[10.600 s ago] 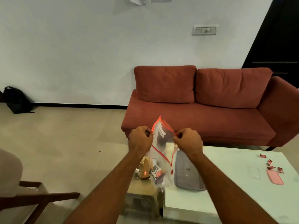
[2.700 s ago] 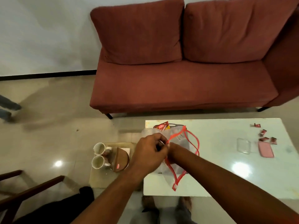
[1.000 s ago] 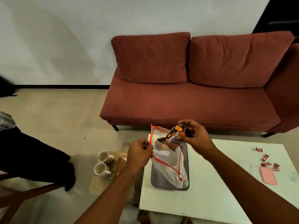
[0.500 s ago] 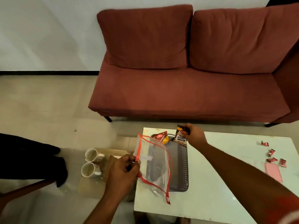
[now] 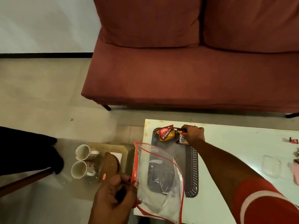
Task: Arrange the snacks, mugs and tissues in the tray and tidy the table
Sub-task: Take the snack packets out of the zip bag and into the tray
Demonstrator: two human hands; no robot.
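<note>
White table, grey tray. Your right hand pinches peanut packet; left hand grips bag. Packets light, crinkly: hold edges.

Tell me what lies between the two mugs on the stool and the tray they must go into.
The zip bag, hanging from the left hand, covers the tray's near half between it and the mugs. The far end holds two snack packets.

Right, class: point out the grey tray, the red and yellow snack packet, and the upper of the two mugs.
grey tray (image 5: pixel 191 165): head view, on its perforated right wall.
red and yellow snack packet (image 5: pixel 166 134): head view, middle of its front.
upper mug (image 5: pixel 82 152): head view, inside its open mouth.
</note>
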